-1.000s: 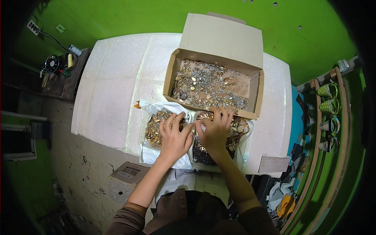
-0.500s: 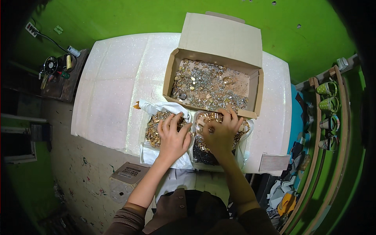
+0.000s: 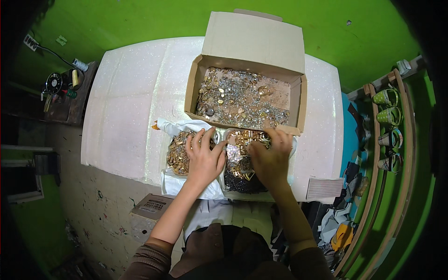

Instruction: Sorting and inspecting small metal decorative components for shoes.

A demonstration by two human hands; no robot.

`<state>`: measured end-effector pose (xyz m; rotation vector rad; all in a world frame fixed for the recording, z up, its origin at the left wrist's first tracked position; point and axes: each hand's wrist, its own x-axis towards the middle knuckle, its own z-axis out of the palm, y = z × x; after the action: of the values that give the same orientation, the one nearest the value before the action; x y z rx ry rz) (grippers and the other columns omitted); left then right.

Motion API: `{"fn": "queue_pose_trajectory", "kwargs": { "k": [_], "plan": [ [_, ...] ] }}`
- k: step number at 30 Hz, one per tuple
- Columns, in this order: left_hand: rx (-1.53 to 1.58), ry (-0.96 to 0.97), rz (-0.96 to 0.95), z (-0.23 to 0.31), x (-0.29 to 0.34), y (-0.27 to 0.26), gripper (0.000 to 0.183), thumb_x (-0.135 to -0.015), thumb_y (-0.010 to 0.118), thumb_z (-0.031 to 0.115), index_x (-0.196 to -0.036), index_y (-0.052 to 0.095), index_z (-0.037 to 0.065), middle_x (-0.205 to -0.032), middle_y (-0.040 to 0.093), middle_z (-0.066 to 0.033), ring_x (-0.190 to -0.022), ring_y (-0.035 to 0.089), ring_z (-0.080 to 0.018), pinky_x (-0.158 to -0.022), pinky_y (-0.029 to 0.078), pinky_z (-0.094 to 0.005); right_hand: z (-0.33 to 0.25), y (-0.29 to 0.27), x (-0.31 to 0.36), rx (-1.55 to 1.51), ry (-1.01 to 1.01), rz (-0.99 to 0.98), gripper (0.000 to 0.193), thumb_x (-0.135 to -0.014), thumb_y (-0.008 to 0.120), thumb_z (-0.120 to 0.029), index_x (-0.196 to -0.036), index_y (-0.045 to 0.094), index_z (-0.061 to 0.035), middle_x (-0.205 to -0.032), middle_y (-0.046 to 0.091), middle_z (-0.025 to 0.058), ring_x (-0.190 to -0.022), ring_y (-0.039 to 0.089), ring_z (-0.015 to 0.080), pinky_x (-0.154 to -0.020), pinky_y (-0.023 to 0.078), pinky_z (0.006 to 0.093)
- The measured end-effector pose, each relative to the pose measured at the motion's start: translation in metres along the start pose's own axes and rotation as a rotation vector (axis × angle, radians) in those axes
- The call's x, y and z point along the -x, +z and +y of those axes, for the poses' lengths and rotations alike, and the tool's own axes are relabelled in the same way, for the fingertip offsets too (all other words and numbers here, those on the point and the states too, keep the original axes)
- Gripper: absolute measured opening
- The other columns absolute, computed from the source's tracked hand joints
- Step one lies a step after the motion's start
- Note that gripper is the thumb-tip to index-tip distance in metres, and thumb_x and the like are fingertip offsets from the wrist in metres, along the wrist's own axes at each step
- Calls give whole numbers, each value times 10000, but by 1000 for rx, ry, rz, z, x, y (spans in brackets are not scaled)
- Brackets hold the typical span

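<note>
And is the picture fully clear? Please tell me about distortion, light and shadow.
In the head view, the fisheye bows the edges of the white table; the corners go black; the right hand looks darker than the left hand; the tabletop glitters.

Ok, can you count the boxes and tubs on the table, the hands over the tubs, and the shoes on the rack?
Open brown rectangular cardboard box: 1
Clear, low plastic tubs: 2
Bare hands: 2
Green patterned sandals: 2
Darker patterned sandals: 2
Total: 9
</note>
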<state>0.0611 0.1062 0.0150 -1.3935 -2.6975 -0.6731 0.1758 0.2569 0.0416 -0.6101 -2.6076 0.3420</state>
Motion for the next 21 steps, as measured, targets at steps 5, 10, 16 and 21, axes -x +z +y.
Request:
{"fn": "queue_pose_trajectory", "kwargs": {
  "k": [5, 10, 16, 21],
  "plan": [
    [1, 2, -3, 0, 2, 3, 282, -782, 609, 179, -1058, 658, 147, -1326, 415, -151, -1279, 290, -362, -1061, 144, -553, -25, 30, -14, 47, -231, -8, 123, -767, 588, -155, -854, 637, -82, -1181, 498, 150, -1194, 402, 317, -1039, 245, 605],
    [27, 1, -6, -3, 5, 4, 297, -784, 618, 186, -1075, 653, 139, -1328, 413, -156, -1279, 289, -365, -1054, 153, -557, -26, 47, -20, 152, -237, -36, 127, -772, 560, -143, -818, 629, -47, -1175, 537, 157, -1174, 448, 316, -1032, 253, 615],
    [79, -23, -30, -7, 5, 7, 304, -778, 629, 173, -1078, 658, 133, -1336, 396, -151, -1281, 285, -366, -1050, 164, -566, -24, 50, -15, 146, -260, -18, 114, -778, 538, -135, -784, 609, -47, -1173, 536, 145, -1180, 437, 311, -1037, 259, 605],
    [116, -10, -45, -9, 0, 5, 312, -768, 637, 171, -1077, 662, 132, -1348, 389, -137, -1289, 280, -352, -1068, 153, -563, -20, 55, -11, 194, -315, 62, 92, -774, 550, -138, -794, 594, -60, -1198, 514, 103, -1191, 429, 273, -1054, 271, 558]
  ]
}}
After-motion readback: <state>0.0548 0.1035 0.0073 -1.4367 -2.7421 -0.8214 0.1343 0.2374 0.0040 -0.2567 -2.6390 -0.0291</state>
